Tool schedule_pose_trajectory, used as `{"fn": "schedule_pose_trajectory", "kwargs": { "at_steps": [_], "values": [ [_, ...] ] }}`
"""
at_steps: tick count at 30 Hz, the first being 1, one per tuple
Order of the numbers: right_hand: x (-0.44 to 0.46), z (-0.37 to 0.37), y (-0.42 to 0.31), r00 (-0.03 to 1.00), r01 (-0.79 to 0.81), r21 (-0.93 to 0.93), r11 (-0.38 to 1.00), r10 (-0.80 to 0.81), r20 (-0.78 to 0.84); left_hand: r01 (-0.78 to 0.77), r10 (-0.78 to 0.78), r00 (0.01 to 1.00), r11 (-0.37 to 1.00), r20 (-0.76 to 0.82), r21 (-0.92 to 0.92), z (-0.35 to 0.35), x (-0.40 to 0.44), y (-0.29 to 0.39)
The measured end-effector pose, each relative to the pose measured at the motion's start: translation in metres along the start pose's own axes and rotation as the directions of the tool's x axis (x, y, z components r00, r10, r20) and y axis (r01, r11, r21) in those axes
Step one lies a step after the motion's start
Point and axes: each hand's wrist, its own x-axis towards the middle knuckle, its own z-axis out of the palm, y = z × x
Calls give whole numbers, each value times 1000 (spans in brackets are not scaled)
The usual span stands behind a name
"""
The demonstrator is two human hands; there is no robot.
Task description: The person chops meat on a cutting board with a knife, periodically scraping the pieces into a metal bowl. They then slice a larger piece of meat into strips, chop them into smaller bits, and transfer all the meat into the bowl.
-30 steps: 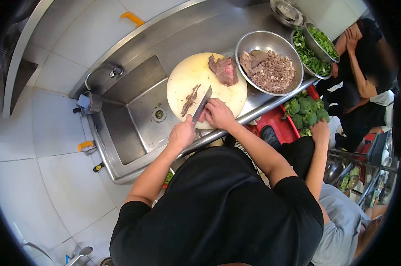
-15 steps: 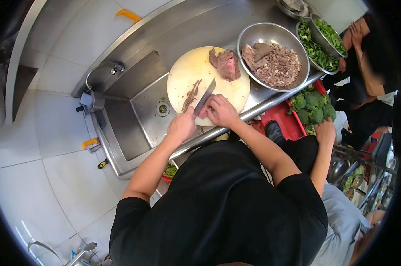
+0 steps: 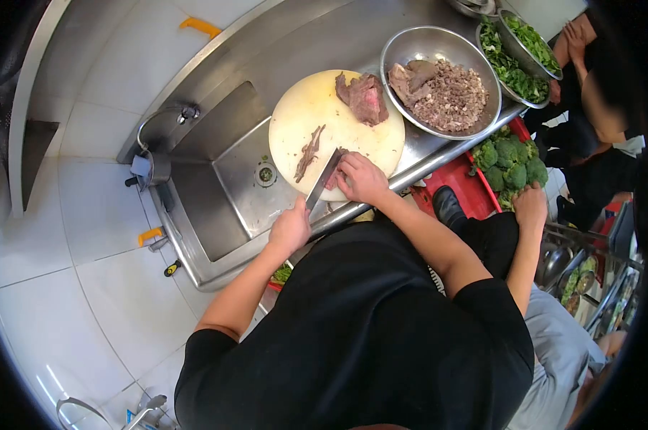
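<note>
My left hand (image 3: pixel 290 228) is closed round the handle of a kitchen knife (image 3: pixel 323 180). The blade lies over the round cutting board (image 3: pixel 288 129), against a small piece of meat (image 3: pixel 332 180). On that piece rest the bent fingers of my right hand (image 3: pixel 362 178), holding it down beside the blade. Dark thin strips of meat (image 3: pixel 309 153) lie on the board to the left of the knife. A larger chunk of cooked meat (image 3: pixel 365 99), pinkish in the middle, sits near the board's far edge.
A steel bowl (image 3: pixel 386 54) of chopped meat stands right of the board. Left is a sink (image 3: pixel 227 201) with a drain. Bowls of leafy greens (image 3: pixel 510 61) stand at upper right. Another person's hand (image 3: pixel 530 204) touches broccoli (image 3: pixel 507 168) in a red crate (image 3: pixel 461 188).
My left hand has drawn the knife back toward my body, so its tip now lies close to my right fingers. My right hand stays on the meat piece. The view shifted slightly.
</note>
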Motion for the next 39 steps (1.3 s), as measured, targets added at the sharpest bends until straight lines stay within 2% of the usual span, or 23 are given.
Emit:
{"fn": "schedule_pose_trajectory", "kwargs": {
  "at_steps": [3, 6, 9, 12, 18, 22, 26, 29, 32, 35, 39],
  "values": [
    [-1, 1, 0, 1000, -4, 19, 1000, 4, 4, -66, 63, 995, 997, -71, -43, 4, 23, 7],
    [0, -3, -3, 999, 2, 23, 1000, -1, -48, -97, 95, 993, 995, -76, -35, -14, 44, 25],
    [3, -6, -3, 999, 18, -10, 1000, -18, -32, -130, 126, 988, 991, -89, -44, -24, 34, 24],
    [1, -1, 1, 1000, 3, -9, 1000, -2, 18, -88, 89, 996, 996, -21, 18, -21, 26, 21],
    [0, -1, -1, 1000, -21, -17, 1000, 21, -22, -124, 125, 992, 992, -13, 12, -14, 24, 12],
    [-1, 0, 0, 999, -9, -26, 1000, 8, -41, -7, 7, 1000, 1000, -6, 18, 1, 2, 5],
    [-2, -4, -3, 999, -30, 6, 1000, 30, -38, -159, 158, 984, 987, -82, -15, 3, 53, 11],
    [-3, -7, -4, 998, -47, 5, 999, 48, -33, -173, 171, 981, 985, -89, -23, -24, 36, 23],
    [-4, -5, -4, 999, -25, -26, 999, 24, -26, -111, 111, 994, 993, 7, 51, -28, 8, 23],
    [-9, 4, -1, 999, -6, -50, 999, 3, -50, -146, 143, 987, 988, -80, -40, 3, 31, 18],
    [-9, -1, -3, 998, 7, -70, 998, -11, -62, -140, 140, 990, 990, -21, -13, -9, 35, 15]
  ]
}}
